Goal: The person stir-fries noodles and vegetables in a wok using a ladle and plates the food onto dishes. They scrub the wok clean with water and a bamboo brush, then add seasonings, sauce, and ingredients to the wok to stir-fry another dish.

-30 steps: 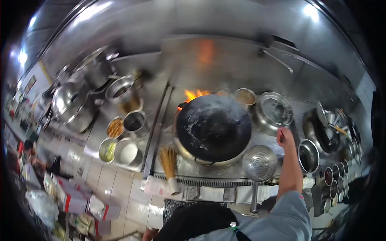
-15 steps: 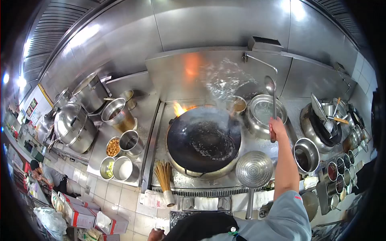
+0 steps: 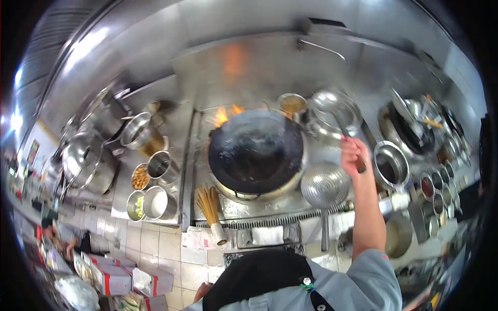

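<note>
My right hand point(image 3: 354, 155) is wrapped round the handle of a steel ladle point(image 3: 340, 123), whose bowl is over the steel pot point(image 3: 358, 115) behind the wok; whether it dips in cannot be made out. To the left of that hand, a black wok point(image 3: 254, 179) sits on the burner with a thin wet sheen inside and light steam. Flames point(image 3: 222, 117) rise at its back left rim. Just left of my right forearm lies a perforated strainer point(image 3: 325, 187), handle pointing towards me. My left hand point(image 3: 204, 290) hangs low beside the apron, its fingers mostly hidden.
A bamboo wok brush point(image 3: 208, 206) stands at the stove's front left. A pot of brownish liquid point(image 3: 293, 105) is behind the wok. Pots and ingredient containers point(image 3: 140, 177) line the left counter. On the right are a steel pot point(image 3: 392, 164), another wok point(image 3: 386, 122) and seasoning cups point(image 3: 427, 187).
The ladle's bowl has lowered from upright to over the steel pot. Water splashing in the air behind the wok has gone. The whole view has shifted, and steam over the wok has thinned.
</note>
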The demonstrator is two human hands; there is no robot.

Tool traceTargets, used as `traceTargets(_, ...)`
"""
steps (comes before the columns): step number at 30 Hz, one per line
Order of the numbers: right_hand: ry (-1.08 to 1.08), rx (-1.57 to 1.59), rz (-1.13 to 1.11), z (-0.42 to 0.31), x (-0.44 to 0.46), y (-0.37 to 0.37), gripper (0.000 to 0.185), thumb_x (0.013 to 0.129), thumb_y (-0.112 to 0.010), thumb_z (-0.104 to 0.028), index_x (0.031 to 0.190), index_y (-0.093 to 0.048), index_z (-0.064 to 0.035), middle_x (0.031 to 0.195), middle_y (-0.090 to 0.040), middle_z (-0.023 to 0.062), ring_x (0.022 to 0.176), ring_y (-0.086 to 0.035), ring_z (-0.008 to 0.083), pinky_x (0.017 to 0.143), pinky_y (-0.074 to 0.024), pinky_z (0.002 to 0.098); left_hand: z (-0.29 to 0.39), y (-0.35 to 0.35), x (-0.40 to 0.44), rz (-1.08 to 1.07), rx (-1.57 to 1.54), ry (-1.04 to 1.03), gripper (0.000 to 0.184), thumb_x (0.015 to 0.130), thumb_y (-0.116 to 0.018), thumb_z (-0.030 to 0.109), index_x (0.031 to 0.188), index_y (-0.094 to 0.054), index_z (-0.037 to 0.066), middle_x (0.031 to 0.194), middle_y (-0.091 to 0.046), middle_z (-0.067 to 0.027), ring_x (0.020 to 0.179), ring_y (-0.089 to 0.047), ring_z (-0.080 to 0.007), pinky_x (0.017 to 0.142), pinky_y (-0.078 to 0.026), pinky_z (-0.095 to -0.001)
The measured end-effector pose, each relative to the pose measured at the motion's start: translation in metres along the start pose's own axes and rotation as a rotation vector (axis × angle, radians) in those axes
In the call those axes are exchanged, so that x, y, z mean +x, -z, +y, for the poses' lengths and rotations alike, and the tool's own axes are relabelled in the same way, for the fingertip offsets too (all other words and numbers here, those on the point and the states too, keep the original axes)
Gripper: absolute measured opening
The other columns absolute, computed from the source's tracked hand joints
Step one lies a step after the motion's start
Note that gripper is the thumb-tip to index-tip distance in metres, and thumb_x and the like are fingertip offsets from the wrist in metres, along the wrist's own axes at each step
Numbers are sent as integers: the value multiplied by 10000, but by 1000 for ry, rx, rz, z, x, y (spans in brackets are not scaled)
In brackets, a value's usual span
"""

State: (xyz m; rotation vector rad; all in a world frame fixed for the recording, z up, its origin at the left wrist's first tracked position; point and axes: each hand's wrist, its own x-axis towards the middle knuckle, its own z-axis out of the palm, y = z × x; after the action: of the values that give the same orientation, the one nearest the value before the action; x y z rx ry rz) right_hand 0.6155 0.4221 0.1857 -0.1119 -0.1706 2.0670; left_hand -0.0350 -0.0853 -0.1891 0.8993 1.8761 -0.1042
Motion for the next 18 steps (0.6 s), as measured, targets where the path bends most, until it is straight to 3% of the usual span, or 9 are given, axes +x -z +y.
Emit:
traceTargets(4, -84, 94, 14, 62, -17, -39, 200, 1017, -496, -113, 1085, -581, 55, 662, -506, -67, 486, -485, 32, 422, -402, 218, -4, 43, 33, 20, 13, -171, 450, 902, -658, 476, 1018, -744, 50, 1008, -739, -225, 971, -729, -338, 797, -566, -457)
traceTargets(6, -83, -79, 159, 90, -33, -39, 161, 1009, -546, -133, 1077, -603, 1, 665, -509, -78, 486, -479, 20, 411, -381, 209, -13, 62, 41, 15, -5, -216, 445, 907, -650, 467, 1022, -739, 46, 1012, -735, -227, 973, -725, -342, 798, -563, -457)
traceTargets(8, 111, -586, 392, 139, -62, -16, 131, 958, -591, -126, 1086, -586, -95, 653, -510, -47, 478, -485, 54, 386, -367, 230, -18, 80, 48, 10, -26, -253, 441, 913, -642, 458, 1027, -735, 43, 1016, -731, -229, 976, -722, -346, 799, -560, -456)
traceTargets(10, 307, -1176, 670, 196, -92, 37, 310, 904, -629, -117, 1196, -532, -77, 649, -518, -7, 449, -468, 114, 400, -380, 283, -32, 95, 53, 6, -42, -274, 436, 918, -634, 449, 1031, -731, 40, 1020, -727, -231, 978, -718, -351, 800, -557, -456)
traceTargets(11, 261, -1504, 999, 239, -112, 22, 375, 891, -642, -119, 1243, -520, -87, 681, -542, 13, 457, -492, 128, 408, -396, 301, -42, 102, 55, 5, -52, -278, 433, 921, -629, 445, 1033, -729, 38, 1021, -725, -232, 979, -717, -353, 801, -555, -456)
traceTargets(12, 423, -1558, 936, 263, -132, 101, 393, 891, -631, -129, 1257, -501, -74, 762, -604, 109, 561, -589, 229, 513, -478, 390, -52, 109, 55, 1, -53, -278, 431, 923, -625, 440, 1036, -727, 36, 1023, -723, -234, 981, -715, -355, 802, -554, -456)
traceTargets(13, 855, -2029, 881, 293, -151, 148, 415, 893, -614, -114, 1277, -473, -45, 845, -623, 218, 730, -644, 363, 683, -523, 464, -65, 114, 53, 0, -50, -276, 429, 926, -621, 435, 1038, -725, 35, 1025, -721, -235, 982, -713, -357, 802, -552, -455)
traceTargets(14, 490, -1760, 1090, 320, -170, 125, 444, 882, -628, -110, 1283, -458, -27, 954, -628, 313, 905, -642, 478, 826, -507, 503, -79, 121, 51, 0, -46, -271, 426, 929, -617, 431, 1040, -722, 33, 1027, -719, -236, 983, -711, -359, 803, -551, -455)
traceTargets(18, 6, -1942, 1361, 326, -215, 158, 526, 896, -633, -176, 1362, -463, -1, 1107, -639, 379, 1070, -643, 494, 853, -517, 566, -142, 145, 33, 14, 23, -272, 417, 939, -601, 413, 1049, -714, 26, 1034, -712, -240, 988, -704, -367, 805, -545, -455)
